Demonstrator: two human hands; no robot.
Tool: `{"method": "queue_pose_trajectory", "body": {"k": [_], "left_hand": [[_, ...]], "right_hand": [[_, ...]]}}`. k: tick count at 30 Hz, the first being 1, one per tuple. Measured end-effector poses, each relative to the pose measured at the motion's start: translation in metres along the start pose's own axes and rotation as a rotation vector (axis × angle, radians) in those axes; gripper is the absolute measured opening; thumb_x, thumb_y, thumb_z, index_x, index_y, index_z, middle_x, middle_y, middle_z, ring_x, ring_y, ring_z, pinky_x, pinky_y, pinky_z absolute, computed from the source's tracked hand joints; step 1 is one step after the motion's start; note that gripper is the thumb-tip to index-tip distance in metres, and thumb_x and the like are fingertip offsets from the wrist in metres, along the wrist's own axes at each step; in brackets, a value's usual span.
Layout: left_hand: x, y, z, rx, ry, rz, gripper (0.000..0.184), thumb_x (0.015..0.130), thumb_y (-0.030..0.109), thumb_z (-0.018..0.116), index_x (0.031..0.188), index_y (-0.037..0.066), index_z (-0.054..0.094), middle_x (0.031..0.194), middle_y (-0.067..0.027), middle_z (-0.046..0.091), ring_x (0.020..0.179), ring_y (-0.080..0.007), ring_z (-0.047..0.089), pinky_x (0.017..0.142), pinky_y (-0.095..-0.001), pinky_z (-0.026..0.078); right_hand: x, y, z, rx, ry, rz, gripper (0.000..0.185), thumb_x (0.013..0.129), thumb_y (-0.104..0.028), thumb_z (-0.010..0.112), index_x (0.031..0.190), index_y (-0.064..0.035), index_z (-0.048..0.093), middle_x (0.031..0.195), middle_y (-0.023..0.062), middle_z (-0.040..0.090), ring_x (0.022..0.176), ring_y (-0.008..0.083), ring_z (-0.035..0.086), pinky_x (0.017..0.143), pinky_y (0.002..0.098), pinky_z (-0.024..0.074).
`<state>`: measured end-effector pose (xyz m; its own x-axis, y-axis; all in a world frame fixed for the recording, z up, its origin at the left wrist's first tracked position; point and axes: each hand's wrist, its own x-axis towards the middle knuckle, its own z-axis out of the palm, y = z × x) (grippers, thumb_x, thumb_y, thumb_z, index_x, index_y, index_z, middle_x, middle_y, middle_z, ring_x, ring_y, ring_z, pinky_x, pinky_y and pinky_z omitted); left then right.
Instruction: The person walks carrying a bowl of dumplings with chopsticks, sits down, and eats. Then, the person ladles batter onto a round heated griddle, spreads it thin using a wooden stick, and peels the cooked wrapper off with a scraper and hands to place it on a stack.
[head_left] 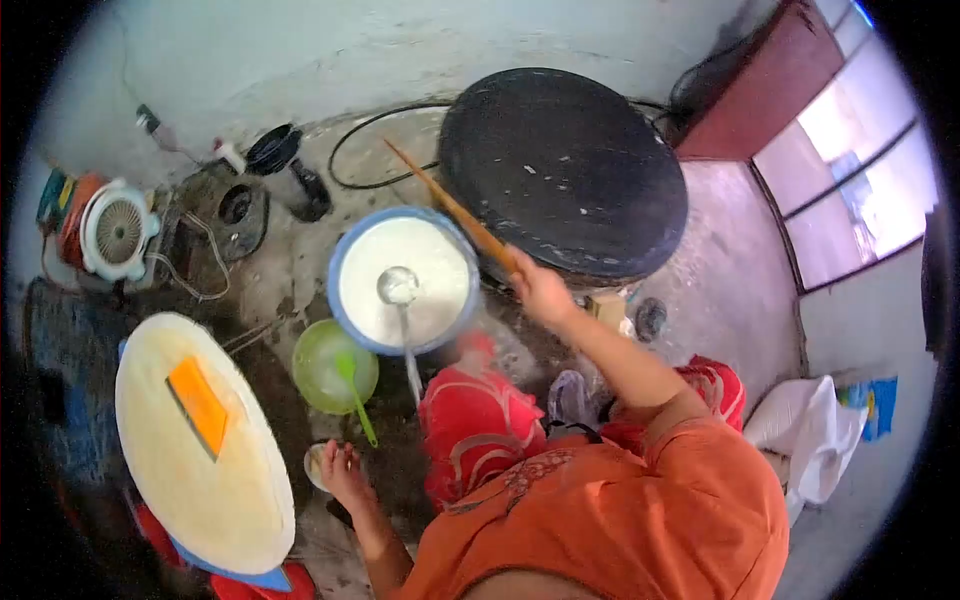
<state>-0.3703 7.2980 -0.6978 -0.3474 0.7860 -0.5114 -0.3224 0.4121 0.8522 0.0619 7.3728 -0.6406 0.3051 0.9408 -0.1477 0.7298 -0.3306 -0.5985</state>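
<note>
My right hand [540, 290] is wrapped round the lower end of a long, flat wooden stick [455, 210], which points up and left past the edge of a large round black griddle [560, 170]. Low on the left, my left hand [343, 476] has its fingers curled at the edge of a small pale round dish [316, 466]; whatever they grip is hidden. Between the griddle and my knees stands a blue-rimmed tub [365, 250] of white batter, with a metal ladle [404, 320] in it. Beside it, a green bowl [310, 370] holds a green spoon [350, 385].
At the left, a wide pale round sheet [200, 490] lies on a blue-edged stand, with an orange scraper [200, 400] on top. A small fan-like blower [117, 232] and a black-topped container [290, 170] stand by the wall. A white sack [815, 430] lies at right.
</note>
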Motion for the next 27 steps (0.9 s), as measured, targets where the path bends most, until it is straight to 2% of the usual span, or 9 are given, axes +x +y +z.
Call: {"method": "queue_pose_trajectory", "body": {"k": [4,7,9,11,17,19,21,23,27], "left_hand": [[0.009,-0.018,0.001,0.004,-0.071,0.106,0.023,0.083,0.009,0.054,0.103,-0.001,0.054,0.091,-0.0098,0.056,0.071,-0.0187,0.057,0.059,-0.0288,0.048],[0.006,-0.01,0.011,-0.05,-0.079,0.052,0.029,0.083,0.008,0.053,0.109,-0.002,0.052,0.091,-0.012,0.056,0.072,-0.02,0.057,0.062,-0.0308,0.049],[0.006,-0.012,0.011,-0.05,-0.082,-0.001,0.03,0.082,0.005,0.052,0.112,-0.002,0.049,0.091,-0.0107,0.056,0.076,-0.0179,0.057,0.062,-0.0283,0.047],[0.005,-0.013,0.018,-0.024,-0.102,-0.031,0.031,0.082,0.003,0.051,0.113,-0.001,0.048,0.091,-0.0089,0.056,0.079,-0.0157,0.056,0.062,-0.0255,0.044],[0.003,-0.022,0.016,0.057,-0.164,-0.041,0.03,0.082,0.006,0.051,0.112,0.001,0.05,0.094,-0.007,0.055,0.079,-0.0163,0.056,0.065,-0.0268,0.045],[-0.006,-0.014,0.021,0.093,-0.092,-0.027,0.03,0.082,0.005,0.051,0.111,0.001,0.05,0.094,-0.0068,0.055,0.079,-0.0162,0.056,0.064,-0.0262,0.045],[-0.007,-0.013,0.02,0.096,-0.101,-0.043,0.03,0.082,0.005,0.05,0.111,0.001,0.05,0.093,-0.0068,0.055,0.079,-0.0162,0.056,0.064,-0.026,0.045],[-0.009,-0.01,0.02,0.1,-0.11,-0.058,0.03,0.082,0.004,0.05,0.112,0.0,0.05,0.093,-0.0068,0.055,0.078,-0.0163,0.056,0.063,-0.0257,0.046],[-0.006,-0.02,0.015,0.061,-0.129,-0.072,0.029,0.083,0.003,0.049,0.111,0.001,0.05,0.092,-0.0065,0.055,0.079,-0.0161,0.056,0.062,-0.0265,0.046]], "right_hand": [[0.024,0.098,-0.112,-0.38,0.254,0.187,0.061,0.076,-0.002,0.04,0.133,-0.0232,0.032,0.086,0.0231,0.061,0.075,0.0386,0.06,0.067,0.0453,0.0463],[0.034,0.197,-0.174,0.172,0.64,0.77,0.06,0.075,-0.005,0.046,0.132,-0.0195,0.035,0.09,0.0238,0.061,0.075,0.0381,0.061,0.069,0.0446,0.0473],[0.019,0.197,-0.166,-0.44,0.528,0.645,0.061,0.076,-0.005,0.046,0.134,-0.0183,0.031,0.089,0.0261,0.06,0.077,0.0375,0.061,0.069,0.0449,0.0473],[0.003,0.189,-0.161,-0.483,0.338,0.423,0.064,0.076,-0.006,0.047,0.136,-0.0168,0.027,0.09,0.0266,0.06,0.081,0.0373,0.061,0.072,0.0449,0.047],[-0.025,0.16,-0.16,-0.52,0.454,0.74,0.057,0.082,-0.013,0.044,0.136,-0.0176,0.025,0.098,0.0241,0.06,0.089,0.0387,0.059,0.076,0.0458,0.0471],[-0.029,0.179,-0.15,-0.589,0.32,0.463,0.056,0.082,-0.014,0.045,0.135,-0.0143,0.025,0.098,0.0239,0.06,0.09,0.0384,0.059,0.076,0.0452,0.0473],[-0.014,0.225,-0.156,-0.316,0.574,0.785,0.059,0.083,-0.009,0.042,0.137,-0.0149,0.02,0.097,0.0224,0.06,0.088,0.0384,0.06,0.076,0.0449,0.0474],[-0.028,0.204,-0.178,-0.281,0.328,0.817,0.06,0.083,-0.009,0.043,0.138,-0.0163,0.019,0.097,0.0217,0.06,0.087,0.0386,0.06,0.076,0.0438,0.0478],[-0.041,0.201,-0.162,-0.723,0.352,0.408,0.057,0.081,-0.013,0.047,0.134,-0.008,0.026,0.092,0.0226,0.061,0.085,0.0377,0.061,0.074,0.0441,0.0487]]}}
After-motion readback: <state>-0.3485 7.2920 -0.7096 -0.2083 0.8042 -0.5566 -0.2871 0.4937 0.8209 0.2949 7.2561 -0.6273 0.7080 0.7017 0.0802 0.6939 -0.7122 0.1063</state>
